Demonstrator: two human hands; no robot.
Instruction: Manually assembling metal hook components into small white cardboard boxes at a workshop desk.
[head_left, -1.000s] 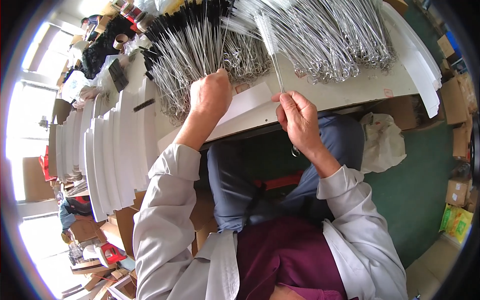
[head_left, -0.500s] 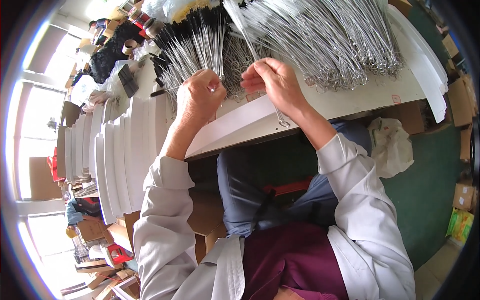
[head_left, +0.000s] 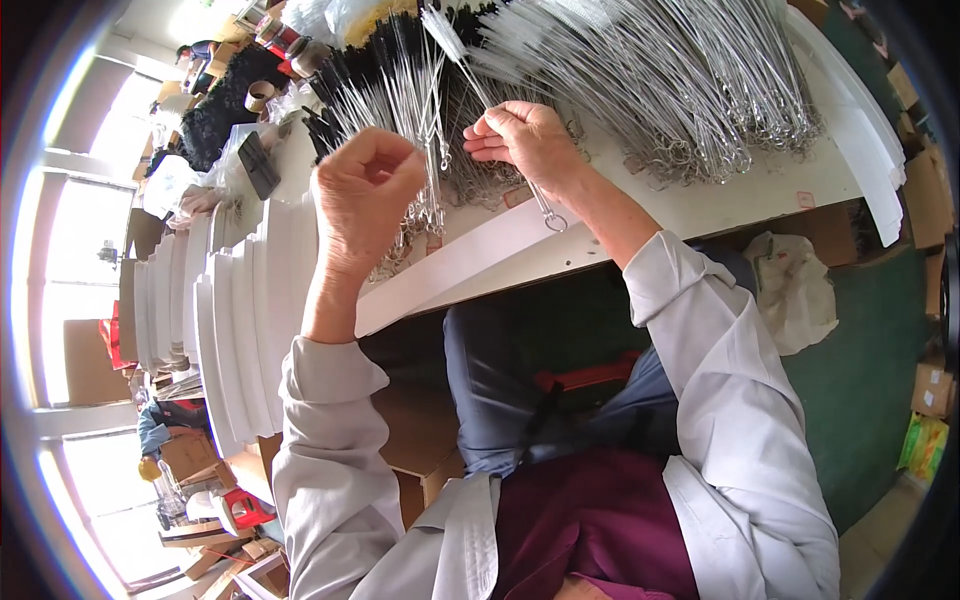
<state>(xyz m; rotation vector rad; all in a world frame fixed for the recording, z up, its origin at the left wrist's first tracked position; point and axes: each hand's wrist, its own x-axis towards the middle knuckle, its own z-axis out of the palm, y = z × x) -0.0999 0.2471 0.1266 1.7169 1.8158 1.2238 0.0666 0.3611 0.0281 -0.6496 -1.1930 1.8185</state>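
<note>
The right hand (head_left: 522,142) loosely holds one white-bristled wire brush (head_left: 445,36) above the table (head_left: 735,200); the left hand (head_left: 362,205) is curled, its pinch I cannot tell. Many black-bristled brushes (head_left: 385,98) and white-bristled brushes (head_left: 670,95) lie heaped; how many are finished is unclear.

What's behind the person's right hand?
A white-bristled brush passes behind the right hand: its bristles and ring end show; the stretch of shaft between is covered.

We've got left brush pile (head_left: 400,90) and right brush pile (head_left: 690,90) on the table (head_left: 700,207), strip (head_left: 465,260) before left one, panels (head_left: 235,330) further left, bag (head_left: 795,295) below right.
</note>
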